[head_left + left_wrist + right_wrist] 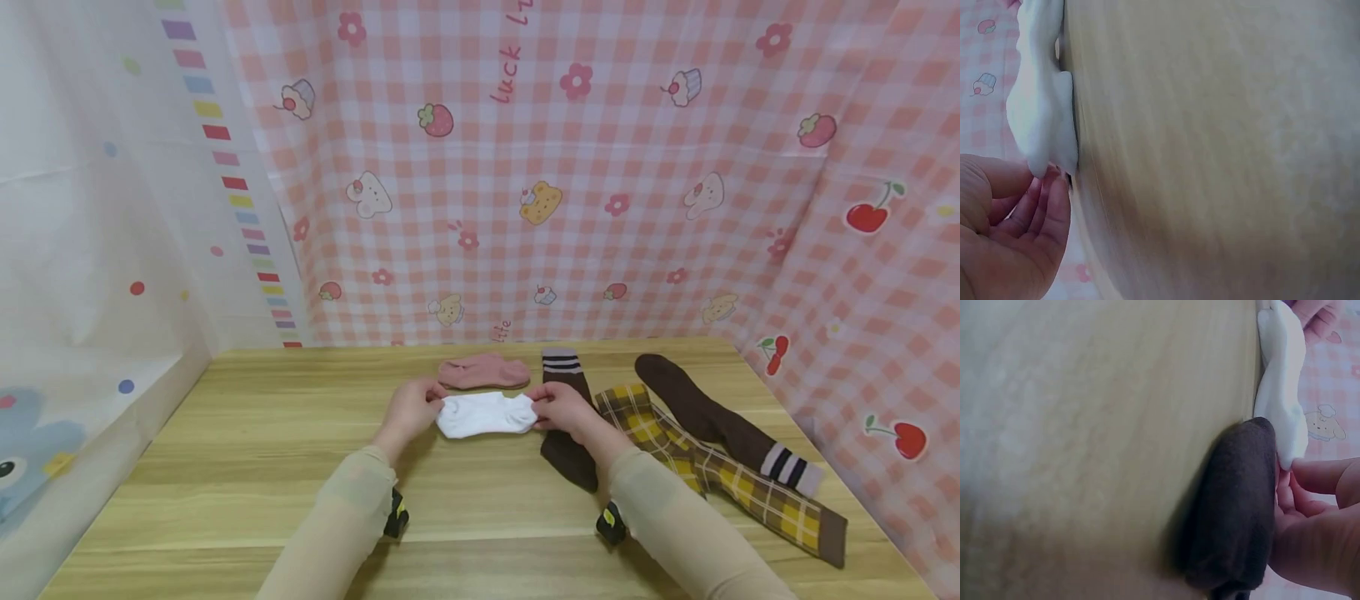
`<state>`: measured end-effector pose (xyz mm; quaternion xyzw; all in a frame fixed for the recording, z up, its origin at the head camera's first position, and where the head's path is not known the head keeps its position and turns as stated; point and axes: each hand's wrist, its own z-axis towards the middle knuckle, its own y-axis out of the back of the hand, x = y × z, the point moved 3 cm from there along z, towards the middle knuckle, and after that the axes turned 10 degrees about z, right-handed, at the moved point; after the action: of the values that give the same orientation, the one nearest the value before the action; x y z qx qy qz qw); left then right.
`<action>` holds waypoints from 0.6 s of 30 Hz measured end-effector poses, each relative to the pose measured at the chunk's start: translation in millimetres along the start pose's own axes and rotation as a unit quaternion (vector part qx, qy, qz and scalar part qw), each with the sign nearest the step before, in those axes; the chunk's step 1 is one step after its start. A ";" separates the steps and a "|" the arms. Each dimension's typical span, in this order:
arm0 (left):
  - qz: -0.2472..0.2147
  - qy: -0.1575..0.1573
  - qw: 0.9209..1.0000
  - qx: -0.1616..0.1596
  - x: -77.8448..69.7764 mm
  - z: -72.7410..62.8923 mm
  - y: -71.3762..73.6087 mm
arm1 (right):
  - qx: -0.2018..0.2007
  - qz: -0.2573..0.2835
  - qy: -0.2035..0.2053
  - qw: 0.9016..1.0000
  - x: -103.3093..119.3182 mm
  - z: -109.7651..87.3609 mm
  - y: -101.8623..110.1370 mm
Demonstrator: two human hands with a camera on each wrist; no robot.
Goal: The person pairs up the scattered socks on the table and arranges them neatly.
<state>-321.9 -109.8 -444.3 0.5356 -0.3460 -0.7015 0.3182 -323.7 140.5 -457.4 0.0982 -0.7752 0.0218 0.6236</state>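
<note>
A white ankle sock (pixel 486 415) is stretched sideways between both hands, near the middle of the table. My left hand (pixel 411 408) pinches its left end between thumb and fingers; the left wrist view shows the white sock (pixel 1041 94) hanging from that pinch. At the other end, my right hand (pixel 566 408) pinches the fabric the same way, as the right wrist view of the sock (pixel 1284 387) confirms. Just behind it lies a pink ankle sock (pixel 483 372). Under the right hand and wrist runs a dark brown sock (pixel 572 462) with a striped cuff, partly hidden by them.
To the right, a pair of yellow-and-brown plaid socks (pixel 720 467) lies on the wooden table (pixel 247 450), overlapping at the top. Another dark brown sock (pixel 693 404) with a striped cuff stretches beside them. Pink checked cloth (pixel 480 167) hangs behind the table.
</note>
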 end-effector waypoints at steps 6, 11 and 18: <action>0.037 -0.006 0.999 -0.004 -1.7 -1.8 4.6 | -0.029 -0.131 0.061 0.989 5.5 -3.2 3.1; 0.067 -0.044 0.997 -0.024 -7.9 -10.1 12.7 | -0.040 -0.244 0.131 0.960 17.3 -11.3 5.1; 0.126 -0.163 0.978 -0.045 -31.2 -30.8 16.8 | 0.024 -0.318 0.230 0.919 26.6 -30.7 -9.0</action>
<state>-283.8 -98.1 -419.5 0.3515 -0.4262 -0.7483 0.3672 -297.9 133.1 -425.6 0.3471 -0.5372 -0.1368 0.7565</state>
